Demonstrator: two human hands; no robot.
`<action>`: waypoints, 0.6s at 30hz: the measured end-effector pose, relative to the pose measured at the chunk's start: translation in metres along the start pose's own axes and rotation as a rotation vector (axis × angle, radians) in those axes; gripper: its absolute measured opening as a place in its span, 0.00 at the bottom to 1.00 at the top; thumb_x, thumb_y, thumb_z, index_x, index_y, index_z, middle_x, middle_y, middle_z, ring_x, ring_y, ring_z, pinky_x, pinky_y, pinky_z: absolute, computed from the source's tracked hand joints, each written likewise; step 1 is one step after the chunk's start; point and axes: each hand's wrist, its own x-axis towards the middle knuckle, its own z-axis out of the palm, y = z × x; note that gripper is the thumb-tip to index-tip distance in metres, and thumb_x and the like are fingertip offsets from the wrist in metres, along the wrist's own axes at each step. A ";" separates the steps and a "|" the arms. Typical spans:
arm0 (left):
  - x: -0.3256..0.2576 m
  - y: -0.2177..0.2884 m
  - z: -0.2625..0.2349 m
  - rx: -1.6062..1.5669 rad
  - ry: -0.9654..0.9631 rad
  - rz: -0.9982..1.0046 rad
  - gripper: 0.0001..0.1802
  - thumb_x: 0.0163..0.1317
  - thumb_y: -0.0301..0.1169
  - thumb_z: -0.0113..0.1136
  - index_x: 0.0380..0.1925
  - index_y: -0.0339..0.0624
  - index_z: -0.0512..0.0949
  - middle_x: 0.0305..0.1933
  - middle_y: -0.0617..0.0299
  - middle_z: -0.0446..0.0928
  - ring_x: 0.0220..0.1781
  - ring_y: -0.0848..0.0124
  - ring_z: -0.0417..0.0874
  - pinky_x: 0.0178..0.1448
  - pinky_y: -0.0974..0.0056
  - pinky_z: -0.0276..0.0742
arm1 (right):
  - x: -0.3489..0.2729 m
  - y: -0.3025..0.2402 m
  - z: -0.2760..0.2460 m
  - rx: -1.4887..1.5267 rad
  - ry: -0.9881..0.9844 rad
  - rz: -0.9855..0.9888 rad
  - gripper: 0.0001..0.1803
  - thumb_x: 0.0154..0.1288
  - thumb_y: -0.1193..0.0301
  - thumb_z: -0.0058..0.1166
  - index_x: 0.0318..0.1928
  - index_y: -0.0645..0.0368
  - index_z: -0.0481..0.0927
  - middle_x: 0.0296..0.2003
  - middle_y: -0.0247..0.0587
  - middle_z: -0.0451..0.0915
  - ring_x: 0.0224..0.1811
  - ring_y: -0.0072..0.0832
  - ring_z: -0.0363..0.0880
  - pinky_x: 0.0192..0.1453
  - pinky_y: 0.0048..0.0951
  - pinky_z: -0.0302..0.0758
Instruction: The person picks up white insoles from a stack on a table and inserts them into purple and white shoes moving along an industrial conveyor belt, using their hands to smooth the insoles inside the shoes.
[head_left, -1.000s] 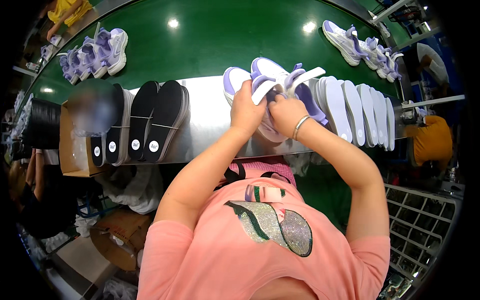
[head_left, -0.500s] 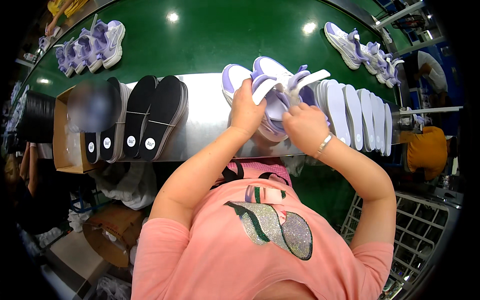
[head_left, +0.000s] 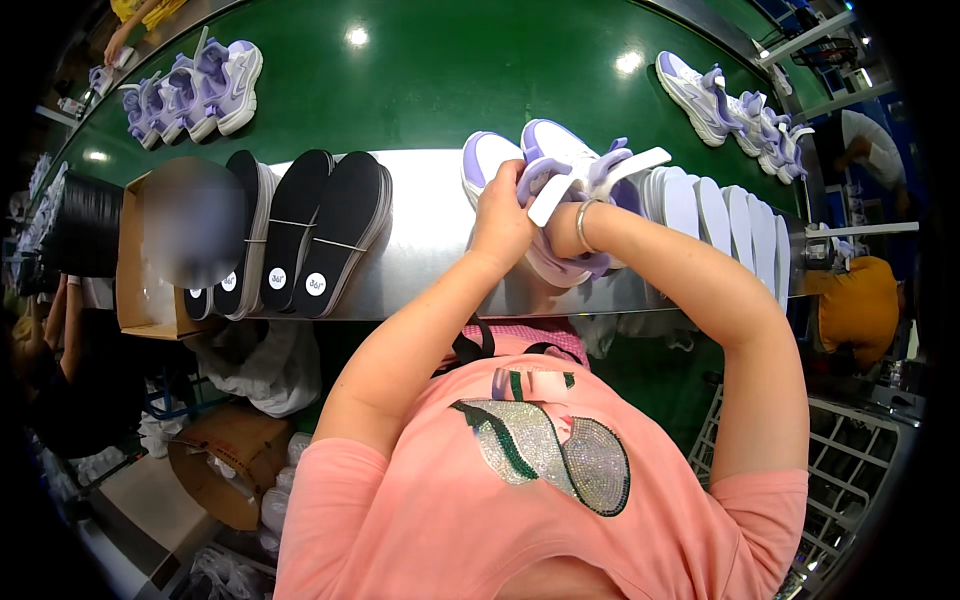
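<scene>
Two white and lilac sneakers sit side by side in front of me, toes pointing away: a left sneaker and a right sneaker. My left hand is closed round the upper of the left sneaker by its raised tongue. Deep in a shoe opening, seemingly the left sneaker's, is my right hand; its fingers are hidden inside. A bangle circles that wrist. Just right of the shoes stand stacks of white insoles, partly covered by my right forearm.
Bundles of black insoles lie at left beside a cardboard box. A green belt runs beyond the metal ledge, carrying sneakers at far left and far right. A wire rack stands lower right.
My right hand has gone from pinching near the right sneaker's tongue and strap down into a shoe opening. My left hand keeps its hold. The whole view has shifted slightly.
</scene>
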 end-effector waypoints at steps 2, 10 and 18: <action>0.002 -0.002 0.000 0.030 -0.014 0.000 0.21 0.49 0.27 0.57 0.44 0.33 0.67 0.41 0.44 0.74 0.44 0.51 0.75 0.47 0.57 0.70 | 0.004 0.004 0.007 -0.060 -0.011 -0.021 0.12 0.48 0.72 0.48 0.34 0.58 0.81 0.36 0.47 0.79 0.41 0.37 0.76 0.49 0.32 0.69; 0.009 -0.015 0.006 0.196 -0.082 0.005 0.25 0.51 0.33 0.58 0.47 0.33 0.66 0.42 0.46 0.75 0.44 0.58 0.78 0.47 0.63 0.72 | 0.012 0.001 0.034 -0.190 0.116 0.149 0.16 0.40 0.69 0.60 0.35 0.55 0.81 0.40 0.45 0.77 0.46 0.37 0.74 0.54 0.35 0.65; 0.005 -0.012 0.004 0.192 -0.050 0.128 0.22 0.48 0.25 0.55 0.46 0.34 0.66 0.39 0.47 0.76 0.43 0.55 0.78 0.45 0.61 0.73 | -0.051 -0.007 0.018 0.254 0.040 0.145 0.11 0.47 0.68 0.51 0.31 0.61 0.77 0.30 0.49 0.79 0.37 0.44 0.76 0.46 0.39 0.69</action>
